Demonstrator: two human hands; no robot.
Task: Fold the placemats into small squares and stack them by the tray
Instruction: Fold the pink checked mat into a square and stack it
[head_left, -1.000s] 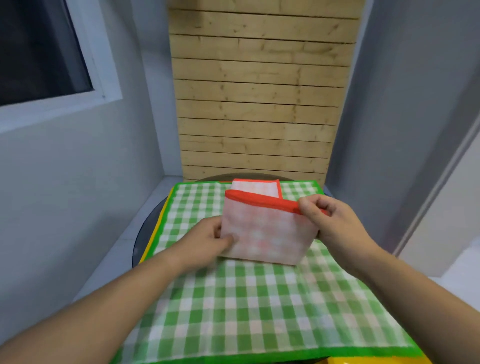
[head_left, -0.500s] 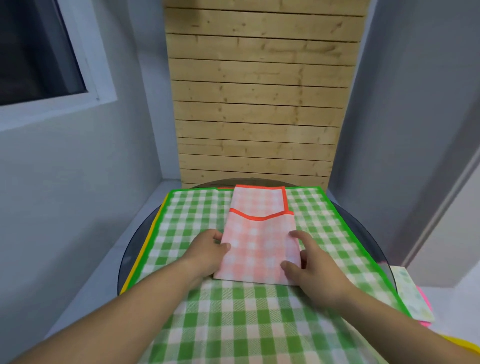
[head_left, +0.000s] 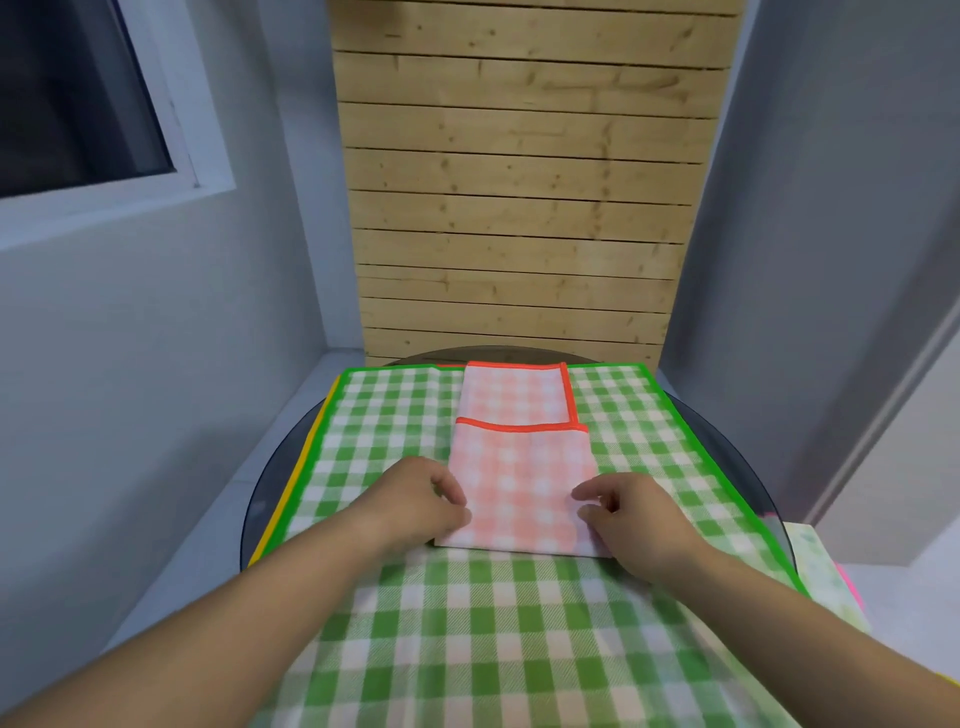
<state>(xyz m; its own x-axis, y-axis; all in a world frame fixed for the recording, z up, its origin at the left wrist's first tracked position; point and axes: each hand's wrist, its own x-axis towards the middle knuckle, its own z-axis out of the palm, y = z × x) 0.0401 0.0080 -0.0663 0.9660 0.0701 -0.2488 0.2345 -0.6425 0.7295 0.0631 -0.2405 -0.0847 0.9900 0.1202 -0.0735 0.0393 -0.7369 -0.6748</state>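
Note:
An orange-checked placemat (head_left: 519, 467) lies partly folded on a spread green-checked placemat (head_left: 467, 623). Its near flap is laid over and stops short of the far orange hem. My left hand (head_left: 415, 504) pinches the mat's near left edge with curled fingers and thumb. At the near right edge, my right hand (head_left: 628, 514) has its forefinger and thumb closed on the cloth. Under the green mat, a yellow placemat edge (head_left: 296, 499) shows at the left. No tray is in view.
The mats lie on a round dark glass table (head_left: 727, 431) set in a corner. A wooden slat panel (head_left: 519, 208) stands behind it, a window at the left. A pale folded cloth stack (head_left: 821, 571) with a pink edge sits at the right.
The raised orange flap has been laid down flat toward me. My right hand let go of the orange hem and came to the near right edge; my left hand stayed at the left edge.

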